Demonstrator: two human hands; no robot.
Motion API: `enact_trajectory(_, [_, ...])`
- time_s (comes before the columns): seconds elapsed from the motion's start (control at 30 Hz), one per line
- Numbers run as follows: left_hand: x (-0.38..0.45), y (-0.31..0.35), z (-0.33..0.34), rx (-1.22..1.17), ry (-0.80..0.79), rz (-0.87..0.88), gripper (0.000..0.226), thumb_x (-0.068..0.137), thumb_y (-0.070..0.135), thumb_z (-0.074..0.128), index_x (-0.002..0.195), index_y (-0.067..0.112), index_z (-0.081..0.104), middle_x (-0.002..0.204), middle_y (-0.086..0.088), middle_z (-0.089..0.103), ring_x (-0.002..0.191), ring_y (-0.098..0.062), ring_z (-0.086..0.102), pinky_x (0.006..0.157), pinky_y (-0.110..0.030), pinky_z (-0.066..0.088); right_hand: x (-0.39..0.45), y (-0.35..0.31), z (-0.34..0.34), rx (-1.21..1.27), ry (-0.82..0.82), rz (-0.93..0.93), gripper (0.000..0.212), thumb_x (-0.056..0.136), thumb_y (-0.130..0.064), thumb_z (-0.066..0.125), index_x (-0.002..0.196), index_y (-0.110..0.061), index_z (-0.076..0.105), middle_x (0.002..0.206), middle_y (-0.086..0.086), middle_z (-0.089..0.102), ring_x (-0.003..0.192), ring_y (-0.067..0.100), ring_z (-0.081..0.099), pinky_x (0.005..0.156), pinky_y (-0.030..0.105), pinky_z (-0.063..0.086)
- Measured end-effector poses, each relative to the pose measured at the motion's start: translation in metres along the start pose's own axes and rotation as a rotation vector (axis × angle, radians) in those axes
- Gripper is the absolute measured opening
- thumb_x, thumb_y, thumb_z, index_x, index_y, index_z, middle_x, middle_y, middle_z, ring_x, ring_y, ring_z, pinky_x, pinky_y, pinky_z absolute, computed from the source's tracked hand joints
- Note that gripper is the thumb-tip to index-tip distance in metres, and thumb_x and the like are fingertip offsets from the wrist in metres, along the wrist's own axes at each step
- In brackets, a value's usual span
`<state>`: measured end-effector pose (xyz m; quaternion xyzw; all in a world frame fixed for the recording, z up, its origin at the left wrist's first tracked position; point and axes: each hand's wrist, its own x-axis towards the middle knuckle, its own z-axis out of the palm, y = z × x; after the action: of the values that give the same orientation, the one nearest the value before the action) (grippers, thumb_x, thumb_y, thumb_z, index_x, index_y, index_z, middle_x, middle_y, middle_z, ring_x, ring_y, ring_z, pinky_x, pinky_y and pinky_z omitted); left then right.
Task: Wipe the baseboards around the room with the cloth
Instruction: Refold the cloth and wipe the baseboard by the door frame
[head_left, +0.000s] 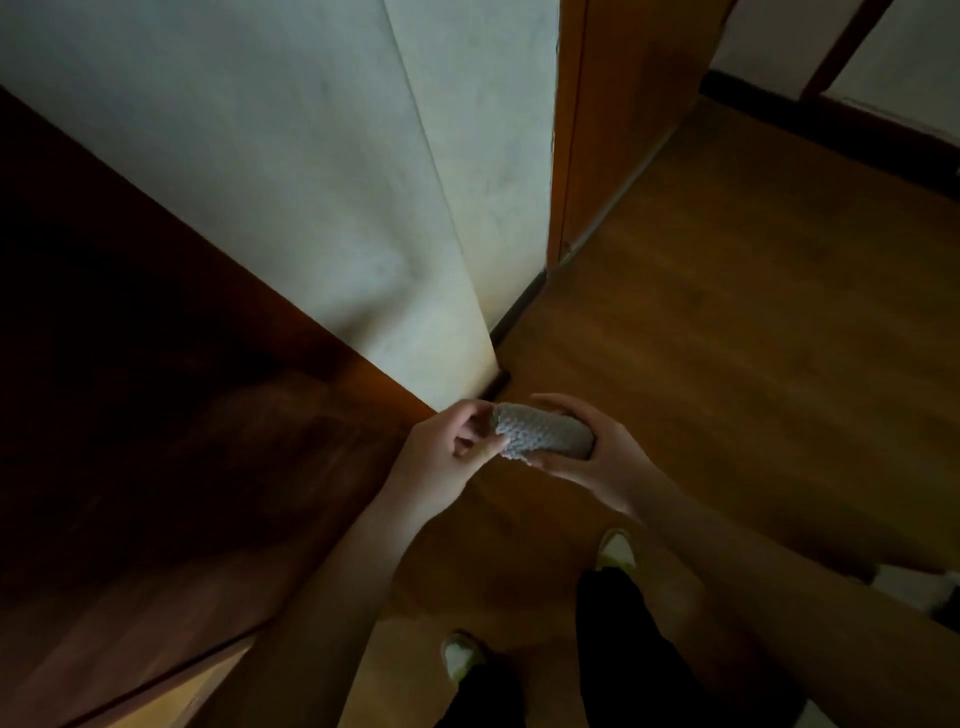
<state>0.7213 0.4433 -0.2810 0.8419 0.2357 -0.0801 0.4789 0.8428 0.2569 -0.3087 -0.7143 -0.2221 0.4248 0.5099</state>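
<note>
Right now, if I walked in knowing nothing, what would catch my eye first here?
Low in the middle, two bare hands hold a folded grey cloth: the right hand cups it and the left hand pinches its near edge. Just above them a pale wall corner meets a dark baseboard along the wooden floor.

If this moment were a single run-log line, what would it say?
stage: readying | grey cloth: folded, held in both hands | right hand: cups it | left hand: pinches edge | dark baseboard: untouched
</note>
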Motion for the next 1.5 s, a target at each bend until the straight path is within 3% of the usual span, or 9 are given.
enact_trajectory(0.27, [0.052, -0.142, 0.052, 0.216, 0.072, 0.039, 0.044, 0.098, 0.044, 0.047, 0.138, 0.026, 0.050, 0.130, 0.012, 0.055, 0.114, -0.002, 0.054, 0.090, -0.020, 0.047, 0.048, 0.141, 0.036, -0.133, 0.434, 0.035, 0.050, 0.073, -0.052, 0.079, 0.117, -0.058, 0.055, 0.110, -0.037, 0.060, 0.098, -0.011, 0.062, 0.070, 0.009, 0.053])
enact_trajectory(0.4, [0.061, -0.215, 0.078, 0.439, 0.146, 0.116, 0.045, 0.098, 0.037, 0.051, 0.139, 0.018, 0.053, 0.136, 0.002, 0.057, 0.124, -0.014, 0.053, 0.099, -0.030, 0.046, 0.080, 0.215, 0.061, -0.124, 0.561, 0.063, 0.055, 0.073, -0.056, 0.077, 0.124, -0.054, 0.055, 0.109, -0.037, 0.061, 0.099, -0.013, 0.060, 0.073, 0.012, 0.054])
enact_trajectory(0.57, [0.088, -0.294, 0.120, 0.690, 0.196, 0.189, 0.051, 0.094, 0.032, 0.060, 0.139, 0.010, 0.053, 0.135, -0.009, 0.057, 0.128, -0.027, 0.051, 0.101, -0.048, 0.047, 0.134, 0.294, 0.082, -0.180, 0.553, 0.044, 0.062, 0.075, -0.057, 0.075, 0.132, -0.046, 0.053, 0.119, -0.024, 0.062, 0.106, -0.006, 0.059, 0.086, 0.018, 0.052])
enact_trajectory(0.77, [0.121, -0.363, 0.182, 0.785, 0.111, 0.038, 0.071, 0.096, 0.061, 0.029, 0.157, 0.025, 0.020, 0.164, -0.001, 0.020, 0.152, -0.022, 0.011, 0.120, -0.041, 0.005, 0.192, 0.365, 0.083, -0.304, 0.527, 0.014, 0.059, 0.081, -0.043, 0.075, 0.136, -0.039, 0.052, 0.123, -0.019, 0.059, 0.102, -0.010, 0.055, 0.077, 0.001, 0.042])
enact_trajectory(0.87, [0.136, -0.394, 0.208, 0.814, 0.160, 0.101, 0.069, 0.095, 0.056, 0.039, 0.154, 0.020, 0.032, 0.160, -0.004, 0.030, 0.150, -0.024, 0.022, 0.121, -0.045, 0.016, 0.225, 0.398, 0.082, -0.317, 0.503, -0.009, 0.058, 0.082, -0.045, 0.074, 0.136, -0.038, 0.052, 0.125, -0.017, 0.060, 0.108, -0.003, 0.057, 0.085, 0.012, 0.047])
enact_trajectory(1.03, [0.159, -0.462, 0.250, 0.806, 0.252, 0.223, 0.066, 0.091, 0.048, 0.060, 0.145, 0.013, 0.048, 0.152, -0.007, 0.045, 0.143, -0.027, 0.037, 0.116, -0.047, 0.029, 0.287, 0.462, 0.089, -0.350, 0.514, -0.045, 0.059, 0.085, -0.042, 0.074, 0.139, -0.039, 0.049, 0.130, -0.014, 0.056, 0.111, -0.001, 0.052, 0.083, 0.009, 0.040])
enact_trajectory(1.13, [0.171, -0.500, 0.269, 0.803, 0.254, 0.197, 0.070, 0.089, 0.050, 0.061, 0.147, 0.013, 0.045, 0.153, -0.008, 0.043, 0.143, -0.028, 0.036, 0.114, -0.051, 0.033, 0.323, 0.496, 0.094, -0.355, 0.554, -0.035, 0.059, 0.086, -0.043, 0.072, 0.141, -0.034, 0.049, 0.134, -0.008, 0.057, 0.118, 0.008, 0.054, 0.096, 0.026, 0.047])
enact_trajectory(1.37, [0.222, -0.568, 0.301, 0.806, 0.192, 0.130, 0.090, 0.088, 0.076, 0.033, 0.153, 0.030, -0.008, 0.163, 0.007, -0.003, 0.146, -0.010, -0.009, 0.117, -0.037, -0.008, 0.391, 0.525, 0.093, -0.377, 0.595, -0.075, 0.057, 0.092, -0.031, 0.066, 0.145, -0.024, 0.046, 0.141, 0.001, 0.051, 0.126, 0.017, 0.049, 0.103, 0.031, 0.040])
enact_trajectory(1.5, [0.237, -0.593, 0.321, 0.821, 0.104, 0.060, 0.095, 0.088, 0.077, 0.036, 0.155, 0.029, -0.012, 0.165, 0.007, -0.008, 0.149, -0.012, -0.011, 0.122, -0.039, -0.005, 0.425, 0.517, 0.091, -0.391, 0.590, -0.109, 0.053, 0.094, -0.032, 0.063, 0.144, -0.026, 0.046, 0.137, 0.001, 0.051, 0.122, 0.018, 0.051, 0.104, 0.036, 0.042])
